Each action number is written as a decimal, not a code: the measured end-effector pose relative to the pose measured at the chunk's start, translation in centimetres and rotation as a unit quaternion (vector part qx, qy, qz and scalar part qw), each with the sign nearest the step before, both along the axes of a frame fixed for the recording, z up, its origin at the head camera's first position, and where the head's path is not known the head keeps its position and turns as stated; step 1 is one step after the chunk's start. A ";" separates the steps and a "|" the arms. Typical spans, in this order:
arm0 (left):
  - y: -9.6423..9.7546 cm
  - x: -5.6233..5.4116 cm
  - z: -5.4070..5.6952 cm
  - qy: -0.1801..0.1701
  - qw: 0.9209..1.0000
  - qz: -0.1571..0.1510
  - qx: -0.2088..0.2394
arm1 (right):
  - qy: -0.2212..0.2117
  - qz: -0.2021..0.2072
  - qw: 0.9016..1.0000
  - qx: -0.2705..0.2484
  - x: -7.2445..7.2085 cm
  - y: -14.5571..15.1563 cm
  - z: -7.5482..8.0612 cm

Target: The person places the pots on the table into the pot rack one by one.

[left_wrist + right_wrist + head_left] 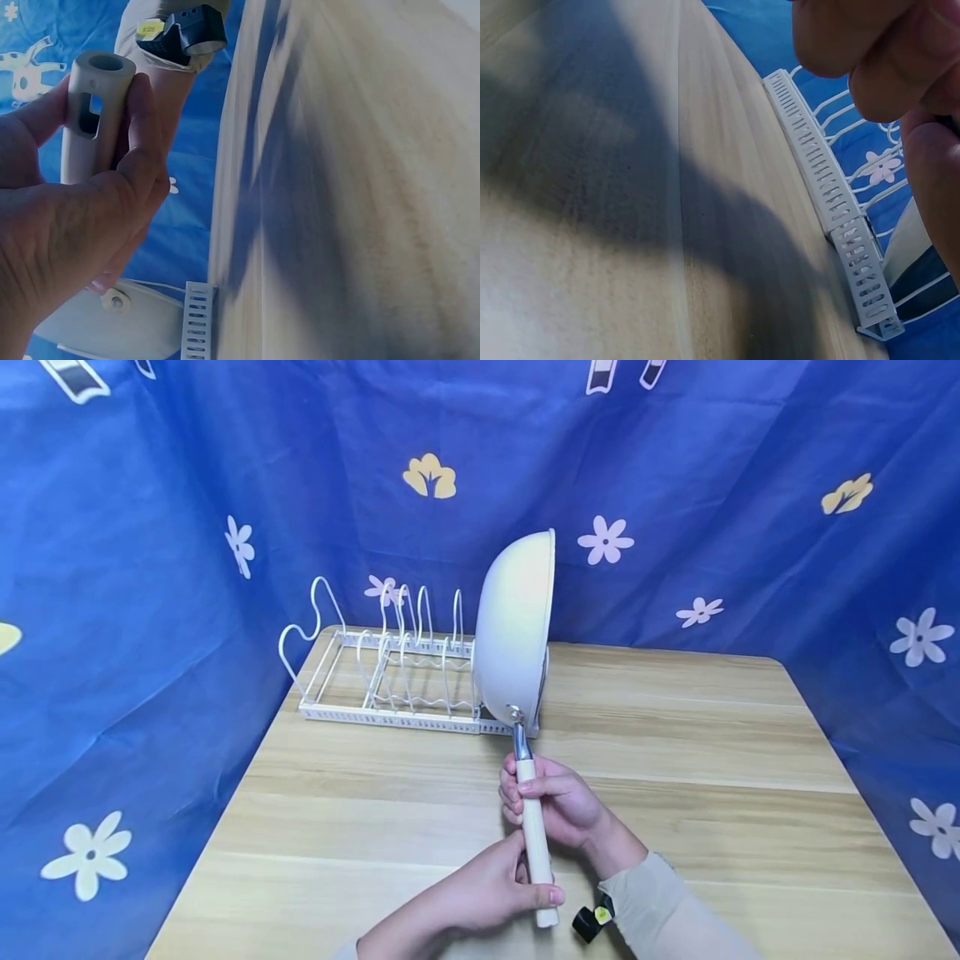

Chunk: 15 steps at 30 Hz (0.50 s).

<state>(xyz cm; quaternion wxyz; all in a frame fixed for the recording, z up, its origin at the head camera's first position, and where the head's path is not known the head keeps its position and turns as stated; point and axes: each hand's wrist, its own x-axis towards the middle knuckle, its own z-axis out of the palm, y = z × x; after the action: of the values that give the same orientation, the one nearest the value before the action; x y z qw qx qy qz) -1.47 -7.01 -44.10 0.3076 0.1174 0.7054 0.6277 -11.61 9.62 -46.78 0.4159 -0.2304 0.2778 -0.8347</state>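
A white pan (513, 618) with a deep rounded body stands on its side at the right end of a white wire rack (390, 717), its handle pointing toward me. My right hand (558, 802) grips the cream handle (535, 827) near its metal neck, thumb across the top. Lower down, my left hand (487, 885) holds the handle's end between thumb and fingers. The left wrist view shows the hollow, slotted handle end (94, 120) in the left fingers. In the right wrist view, the curled right fingers (885, 52) hide most of what they hold.
Several upright wire dividers (405, 668) rise from the rack left of the pan. The rack stands on a wooden table (675, 735) near its back left edge. Blue flowered cloth (675, 485) hangs behind and at the sides. A black wrist camera (592, 922) sits at the right sleeve.
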 end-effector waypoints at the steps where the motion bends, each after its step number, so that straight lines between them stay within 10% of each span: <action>1: 0.0 0.0 0.0 -0.001 1.000 0.000 0.000 | -0.001 -0.001 1.000 0.000 0.0 0.0 0.0; 15: -0.4 -1.1 -1.0 -0.032 0.999 -0.014 0.003 | -0.012 -0.030 0.991 0.127 -0.3 0.5 -0.1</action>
<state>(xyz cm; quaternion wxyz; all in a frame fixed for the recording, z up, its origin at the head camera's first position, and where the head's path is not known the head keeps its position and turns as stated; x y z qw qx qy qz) -2.55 -7.43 -45.07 0.3382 0.1081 0.6915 0.6291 -11.93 10.11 -46.84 0.4196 -0.1577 0.3832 -0.8076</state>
